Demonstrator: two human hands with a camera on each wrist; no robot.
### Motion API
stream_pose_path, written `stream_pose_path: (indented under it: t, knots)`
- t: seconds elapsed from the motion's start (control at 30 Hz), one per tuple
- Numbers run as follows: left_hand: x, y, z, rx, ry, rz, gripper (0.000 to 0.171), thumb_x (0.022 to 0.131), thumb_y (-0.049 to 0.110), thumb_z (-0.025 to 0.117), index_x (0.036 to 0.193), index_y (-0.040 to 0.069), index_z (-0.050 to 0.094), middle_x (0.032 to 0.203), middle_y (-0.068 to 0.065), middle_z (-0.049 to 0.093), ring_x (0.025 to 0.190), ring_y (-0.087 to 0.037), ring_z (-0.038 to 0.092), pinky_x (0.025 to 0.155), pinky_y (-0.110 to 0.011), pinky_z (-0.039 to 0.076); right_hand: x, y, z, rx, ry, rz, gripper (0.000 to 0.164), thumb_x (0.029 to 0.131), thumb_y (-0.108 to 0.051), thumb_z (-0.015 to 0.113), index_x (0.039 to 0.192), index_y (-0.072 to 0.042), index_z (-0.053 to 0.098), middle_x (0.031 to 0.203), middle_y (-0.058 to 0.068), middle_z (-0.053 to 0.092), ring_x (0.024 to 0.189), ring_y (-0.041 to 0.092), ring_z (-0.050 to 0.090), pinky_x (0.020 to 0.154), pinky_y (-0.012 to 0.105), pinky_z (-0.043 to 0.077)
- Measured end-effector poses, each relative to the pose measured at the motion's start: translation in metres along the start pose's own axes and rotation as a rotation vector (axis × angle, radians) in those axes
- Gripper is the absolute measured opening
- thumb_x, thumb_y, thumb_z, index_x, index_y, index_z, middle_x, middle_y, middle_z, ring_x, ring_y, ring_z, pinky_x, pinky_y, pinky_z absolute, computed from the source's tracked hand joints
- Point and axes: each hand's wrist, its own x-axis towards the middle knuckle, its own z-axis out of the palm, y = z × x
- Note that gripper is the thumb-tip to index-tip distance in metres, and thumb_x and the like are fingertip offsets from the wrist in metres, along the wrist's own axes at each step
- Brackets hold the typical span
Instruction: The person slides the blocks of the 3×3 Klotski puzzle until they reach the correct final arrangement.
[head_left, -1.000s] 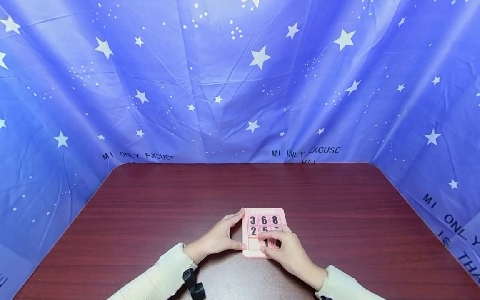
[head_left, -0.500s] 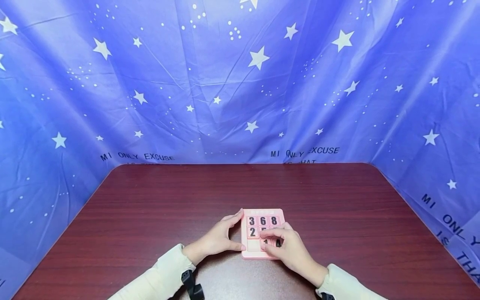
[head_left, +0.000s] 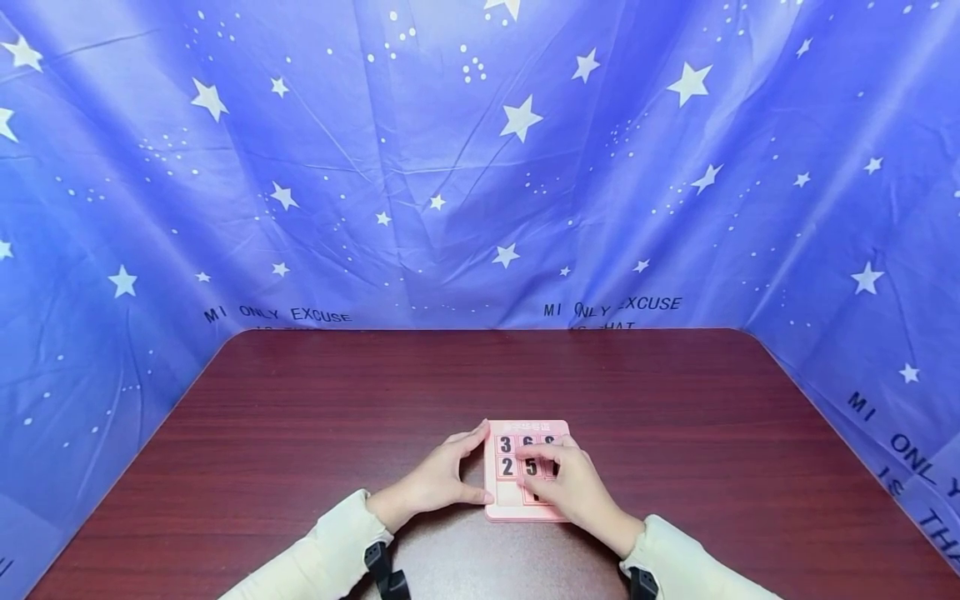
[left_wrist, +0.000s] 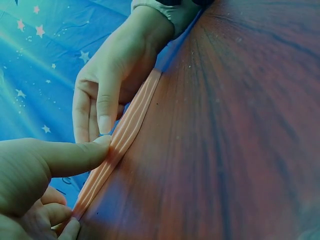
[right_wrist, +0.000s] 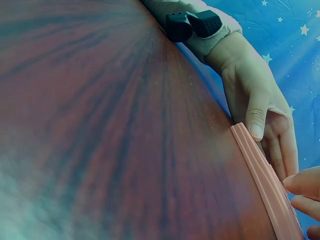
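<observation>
A pink number slide puzzle (head_left: 517, 513) lies flat on the table, its black-numbered tiles set in rows. My left hand (head_left: 435, 475) holds its left edge, thumb at the near corner and index finger at the far corner. Over the tiles is my right hand (head_left: 585, 487), thumb and index finger apart; the tip of the thumb is near tiles 5 and 1. Tiles 3, 6, 2 and 5 show, while the right hand covers most of the right column. The bottom-left slot has no tile. In the left wrist view the puzzle's ridged side (left_wrist: 122, 142) shows edge-on.
The dark red wooden table (head_left: 337, 392) spreads around the puzzle. Behind it and at both sides hangs a blue curtain (head_left: 450, 167) with white stars and printed words. A black wrist device (head_left: 386, 571) sits at the left cuff.
My right hand has shifted a little away from me across the tiles, uncovering tile 5 and covering more of the right column. The left hand stays at the puzzle's edge.
</observation>
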Motion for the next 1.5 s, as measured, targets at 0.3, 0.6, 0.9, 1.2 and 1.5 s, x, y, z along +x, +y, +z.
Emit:
stream_pose_path:
  t: [0.3, 0.6, 0.9, 1.2, 1.5]
  knots:
    - [0.000, 0.000, 0.000, -0.007, 0.006, 0.012, 0.097, 0.066, 0.018, 0.084, 0.144, -0.004, 0.031, 0.150, -0.018, 0.032, 0.133, -0.034, 0.033, 0.109, -0.053, 0.024, 0.002, 0.001, 0.002, 0.002, -0.008, 0.016, 0.028, 0.066, -0.012, 0.083, 0.092, -0.020, 0.076, 0.071, -0.004, 0.046, 0.068, 0.008, 0.039, 0.055, 0.019, 0.035]
    - [0.000, 0.001, 0.001, -0.009, 0.001, -0.009, 0.097, 0.066, 0.019, 0.084, 0.144, -0.003, 0.032, 0.150, -0.016, 0.032, 0.133, -0.032, 0.034, 0.110, -0.050, 0.025, -0.004, 0.003, 0.000, 0.015, -0.003, -0.030, 0.031, 0.066, -0.010, 0.082, 0.094, -0.019, 0.076, 0.078, -0.004, 0.049, 0.068, 0.006, 0.041, 0.055, 0.019, 0.037]
    - [0.001, 0.000, 0.001, -0.001, 0.006, 0.016, 0.096, 0.066, 0.018, 0.084, 0.144, -0.004, 0.031, 0.149, -0.018, 0.032, 0.132, -0.033, 0.035, 0.109, -0.051, 0.027, -0.015, 0.003, -0.002, 0.027, -0.011, -0.055, 0.028, 0.068, -0.011, 0.080, 0.095, -0.019, 0.076, 0.090, -0.006, 0.058, 0.081, 0.005, 0.051, 0.068, 0.022, 0.045]
    - [0.001, -0.001, 0.001, -0.002, 0.008, 0.029, 0.097, 0.066, 0.018, 0.084, 0.144, -0.005, 0.031, 0.149, -0.020, 0.033, 0.131, -0.034, 0.036, 0.108, -0.051, 0.028, -0.024, 0.003, -0.003, 0.042, 0.007, -0.119, 0.027, 0.068, -0.011, 0.080, 0.094, -0.018, 0.076, 0.086, -0.009, 0.055, 0.076, 0.003, 0.047, 0.063, 0.021, 0.042]
    - [0.002, -0.003, 0.001, 0.000, 0.007, 0.030, 0.096, 0.066, 0.019, 0.084, 0.143, -0.004, 0.032, 0.149, -0.019, 0.033, 0.132, -0.032, 0.035, 0.108, -0.050, 0.027, -0.023, 0.006, -0.003, 0.058, 0.022, -0.138, 0.026, 0.069, -0.014, 0.080, 0.094, -0.018, 0.076, 0.086, -0.009, 0.056, 0.077, 0.004, 0.048, 0.063, 0.021, 0.043]
